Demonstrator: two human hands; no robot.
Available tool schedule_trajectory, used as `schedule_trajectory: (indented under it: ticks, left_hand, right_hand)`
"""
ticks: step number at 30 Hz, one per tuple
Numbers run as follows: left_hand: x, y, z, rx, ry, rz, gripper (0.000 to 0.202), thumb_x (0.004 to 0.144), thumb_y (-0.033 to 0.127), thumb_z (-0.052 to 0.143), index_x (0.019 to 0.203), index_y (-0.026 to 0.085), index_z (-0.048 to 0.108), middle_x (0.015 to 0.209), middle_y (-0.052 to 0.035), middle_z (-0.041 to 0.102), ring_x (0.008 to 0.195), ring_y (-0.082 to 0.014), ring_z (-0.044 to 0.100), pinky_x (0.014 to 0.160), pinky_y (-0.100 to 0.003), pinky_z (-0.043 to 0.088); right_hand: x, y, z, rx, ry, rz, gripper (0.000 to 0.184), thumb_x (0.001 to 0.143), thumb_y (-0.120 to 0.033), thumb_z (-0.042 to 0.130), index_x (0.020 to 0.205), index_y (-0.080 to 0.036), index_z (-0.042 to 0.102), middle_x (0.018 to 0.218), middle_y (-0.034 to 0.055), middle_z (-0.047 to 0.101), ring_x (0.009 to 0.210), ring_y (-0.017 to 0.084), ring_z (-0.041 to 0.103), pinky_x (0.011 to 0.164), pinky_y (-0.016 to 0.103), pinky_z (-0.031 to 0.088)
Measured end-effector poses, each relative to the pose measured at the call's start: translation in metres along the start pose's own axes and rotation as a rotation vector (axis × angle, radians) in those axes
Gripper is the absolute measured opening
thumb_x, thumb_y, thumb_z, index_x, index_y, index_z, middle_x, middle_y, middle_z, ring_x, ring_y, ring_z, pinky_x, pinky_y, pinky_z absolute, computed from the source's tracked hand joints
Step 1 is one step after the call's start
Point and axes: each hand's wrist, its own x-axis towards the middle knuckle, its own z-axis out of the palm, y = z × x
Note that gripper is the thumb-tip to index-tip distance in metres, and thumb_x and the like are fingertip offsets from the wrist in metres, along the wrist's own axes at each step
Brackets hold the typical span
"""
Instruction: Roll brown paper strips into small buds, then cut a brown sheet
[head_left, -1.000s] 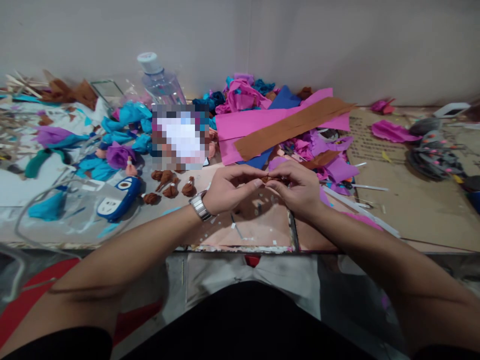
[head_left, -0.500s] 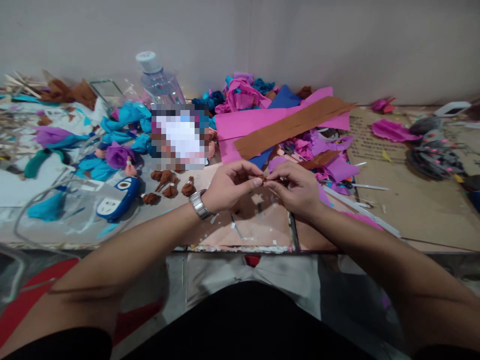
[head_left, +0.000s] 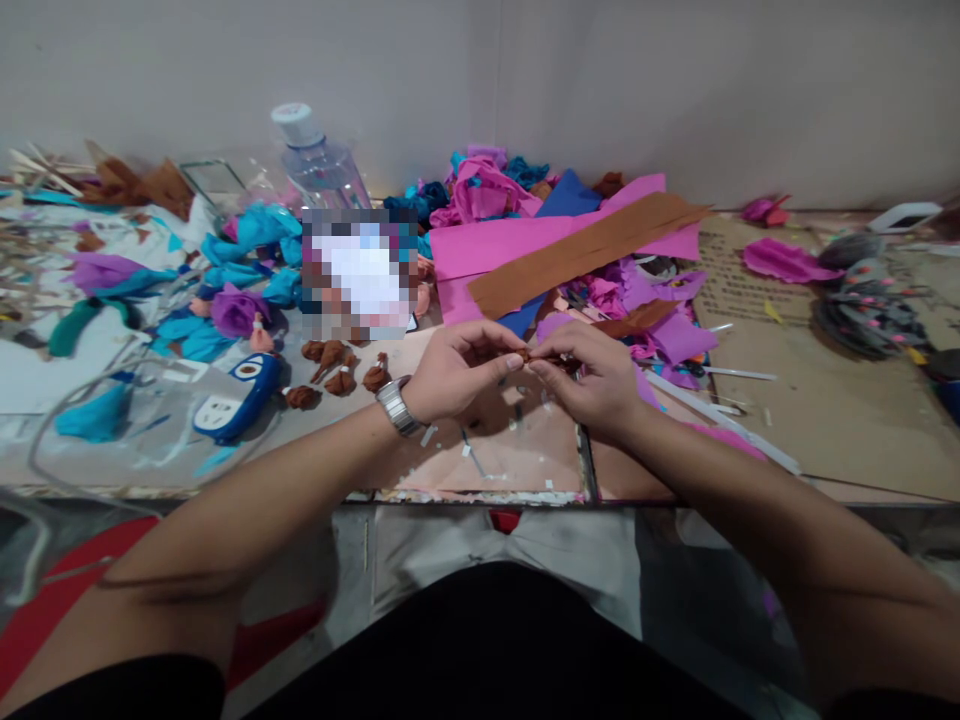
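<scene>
My left hand (head_left: 466,370), with a metal watch at its wrist, pinches one end of a small piece of brown crepe paper (head_left: 553,359). The other end is between the thumb and fingers of my right hand (head_left: 592,378). Both hands meet above the table, and the fingers cover much of the paper. Just left of my left hand lie several small brown crepe paper bundles (head_left: 340,377), some with white ties. Beyond my hands, a long brown crepe strip (head_left: 577,250) rests across pink sheets (head_left: 480,245).
A clear bottle (head_left: 319,165) with a white cap stands at the back. Blue and purple paper flowers (head_left: 238,308) and a blue-white device (head_left: 238,398) lie left. Paper scraps, white sticks (head_left: 727,425) and cardboard (head_left: 810,400) are on the right, near a dark netted bundle (head_left: 870,310).
The fingers of my right hand have shifted slightly on the brown crepe paper, and a bit more of it shows. Both hands otherwise stay in the same place.
</scene>
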Motion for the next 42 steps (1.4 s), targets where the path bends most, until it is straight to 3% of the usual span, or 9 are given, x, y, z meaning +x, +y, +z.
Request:
schedule_trajectory:
  ticks: [10, 18, 29, 32, 37, 42]
  left_hand:
    - [-0.001, -0.002, 0.004, 0.092, 0.049, 0.013, 0.03, 0.08, 0.041, 0.088, 0.094, 0.016, 0.079, 0.091, -0.0084, 0.08, 0.079, -0.0158, 0.072, 0.074, -0.027, 0.058]
    - [-0.002, -0.001, 0.006, -0.024, 0.105, -0.093, 0.029, 0.077, 0.037, 0.089, 0.092, 0.015, 0.078, 0.088, -0.007, 0.08, 0.077, -0.0148, 0.072, 0.073, -0.027, 0.059]
    - [-0.003, -0.001, 0.008, -0.044, 0.092, -0.081, 0.027, 0.078, 0.035, 0.089, 0.092, 0.015, 0.078, 0.089, -0.0074, 0.08, 0.078, -0.0146, 0.073, 0.074, -0.026, 0.059]
    - [-0.004, -0.001, 0.009, 0.002, 0.095, -0.056, 0.027, 0.079, 0.035, 0.089, 0.093, 0.015, 0.079, 0.09, -0.0079, 0.08, 0.079, -0.0154, 0.073, 0.074, -0.027, 0.059]
    - [-0.005, -0.002, 0.008, 0.052, 0.095, -0.052, 0.026, 0.08, 0.036, 0.088, 0.094, 0.016, 0.08, 0.09, -0.0083, 0.081, 0.078, -0.0152, 0.072, 0.072, -0.027, 0.058]
    - [-0.004, -0.002, 0.007, 0.044, 0.091, -0.06, 0.026, 0.079, 0.036, 0.088, 0.093, 0.016, 0.08, 0.091, -0.0089, 0.081, 0.08, -0.0161, 0.073, 0.075, -0.028, 0.059]
  right_hand:
    - [0.005, -0.001, 0.0, -0.057, -0.186, 0.002, 0.016, 0.106, -0.032, 0.05, 0.095, -0.022, 0.057, 0.091, 0.0063, 0.061, 0.087, 0.021, 0.058, 0.08, 0.038, 0.049]
    - [0.002, 0.005, -0.001, -0.14, -0.049, -0.105, 0.011, 0.096, -0.031, 0.074, 0.104, -0.025, 0.069, 0.092, 0.0046, 0.075, 0.088, 0.022, 0.07, 0.082, 0.037, 0.052]
    - [0.001, -0.001, -0.003, -0.21, 0.027, -0.129, 0.008, 0.091, -0.023, 0.076, 0.098, -0.025, 0.072, 0.089, 0.0026, 0.078, 0.085, 0.023, 0.073, 0.09, 0.044, 0.048]
    - [0.001, -0.006, -0.002, -0.123, -0.013, -0.018, 0.002, 0.092, -0.024, 0.072, 0.091, -0.023, 0.07, 0.084, 0.0031, 0.074, 0.081, 0.021, 0.069, 0.084, 0.041, 0.049]
    - [0.001, -0.012, 0.0, 0.146, -0.077, 0.351, 0.012, 0.093, -0.03, 0.072, 0.086, -0.021, 0.07, 0.08, 0.0018, 0.067, 0.069, 0.015, 0.058, 0.062, 0.03, 0.043]
    - [0.001, -0.011, 0.002, 0.389, -0.083, 0.618, 0.019, 0.087, -0.037, 0.079, 0.083, -0.021, 0.071, 0.07, -0.0011, 0.061, 0.059, 0.012, 0.05, 0.054, 0.027, 0.036]
